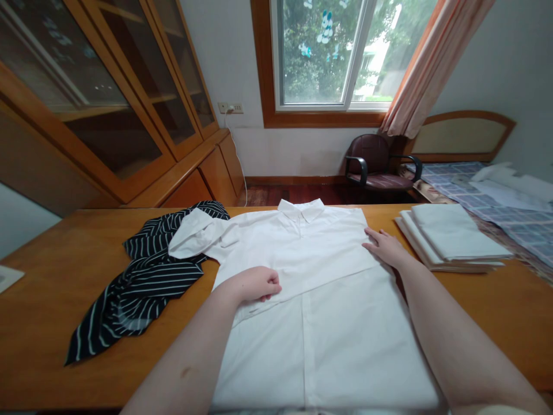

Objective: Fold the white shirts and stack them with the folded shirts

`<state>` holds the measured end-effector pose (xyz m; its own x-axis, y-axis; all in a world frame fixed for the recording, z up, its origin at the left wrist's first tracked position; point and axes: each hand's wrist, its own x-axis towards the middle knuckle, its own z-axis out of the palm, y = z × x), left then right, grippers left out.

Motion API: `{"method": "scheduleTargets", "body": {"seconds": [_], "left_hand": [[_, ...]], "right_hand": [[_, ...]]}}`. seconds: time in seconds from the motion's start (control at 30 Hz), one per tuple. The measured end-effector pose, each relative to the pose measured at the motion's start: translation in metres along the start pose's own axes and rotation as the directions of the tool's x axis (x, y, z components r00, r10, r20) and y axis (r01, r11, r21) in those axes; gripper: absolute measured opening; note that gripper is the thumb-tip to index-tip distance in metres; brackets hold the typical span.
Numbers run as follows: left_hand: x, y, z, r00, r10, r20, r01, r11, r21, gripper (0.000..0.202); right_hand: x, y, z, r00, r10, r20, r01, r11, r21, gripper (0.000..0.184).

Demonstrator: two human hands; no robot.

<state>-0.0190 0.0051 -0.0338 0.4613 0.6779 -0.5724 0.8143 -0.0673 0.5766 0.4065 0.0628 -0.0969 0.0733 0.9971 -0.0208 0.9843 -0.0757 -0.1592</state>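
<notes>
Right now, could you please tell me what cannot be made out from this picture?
Head view: whether the left hand pinches the white shirt; the curled hand hides this.
Head view: shirt part under the right hand; the hand covers it.
Head view: full shape of the striped cloth; its folds hide it.
Head view: the rest of the pale item; left edge cuts it off.
Head view: whether the glass-fronted cabinet holds anything; dark, with reflections.

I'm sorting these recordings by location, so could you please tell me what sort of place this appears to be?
Probably a bedroom in a home: there is a bed, a pink curtain at the window, and a glass-fronted wooden cabinet.
</notes>
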Motion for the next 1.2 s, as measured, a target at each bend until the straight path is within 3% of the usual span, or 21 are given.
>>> {"method": "scheduleTargets", "body": {"seconds": [0.13, 0.47, 0.63, 0.77, 0.9, 1.07, 1.2], "left_hand": [[0.001, -0.001, 0.001, 1.0, 0.003, 0.002, -0.003, 1.0, 0.004, 0.026], [0.0, 0.0, 0.001, 1.0, 0.003, -0.011, -0.003, 1.0, 0.03, 0.026], [0.001, 0.0, 0.001, 1.0, 0.007, -0.008, -0.007, 0.999, 0.043, 0.027], [0.001, 0.0, 0.001, 1.0, 0.001, -0.009, -0.001, 0.999, 0.041, 0.026], [0.0, 0.001, 0.001, 1.0, -0.008, -0.011, 0.009, 1.0, 0.028, 0.026], [0.0, 0.001, 0.001, 1.0, 0.0, -0.011, 0.001, 1.0, 0.029, 0.026], [-0.001, 0.001, 0.001, 1.0, 0.004, -0.015, -0.004, 0.999, 0.032, 0.027]], "right_hand": [[0.001, 0.008, 0.002, 0.998, -0.008, 0.064, 0.008, 1.0, 0.001, 0.065], [0.002, 0.012, 0.001, 0.996, 0.071, 0.06, -0.064, 0.992, -0.112, 0.087], [-0.007, 0.007, -0.014, 0.989, 0.115, -0.092, -0.116, 0.993, -0.007, 0.067], [-0.014, 0.003, -0.028, 0.96, 0.28, -0.013, -0.277, 0.955, 0.108, 0.052], [-0.016, -0.005, -0.028, 0.97, 0.245, -0.013, -0.239, 0.956, 0.169, 0.033], [-0.013, -0.014, -0.02, 0.956, 0.288, -0.061, -0.283, 0.956, 0.077, 0.035], [-0.012, -0.019, -0.019, 0.944, 0.33, -0.009, -0.329, 0.942, 0.069, 0.047]]}}
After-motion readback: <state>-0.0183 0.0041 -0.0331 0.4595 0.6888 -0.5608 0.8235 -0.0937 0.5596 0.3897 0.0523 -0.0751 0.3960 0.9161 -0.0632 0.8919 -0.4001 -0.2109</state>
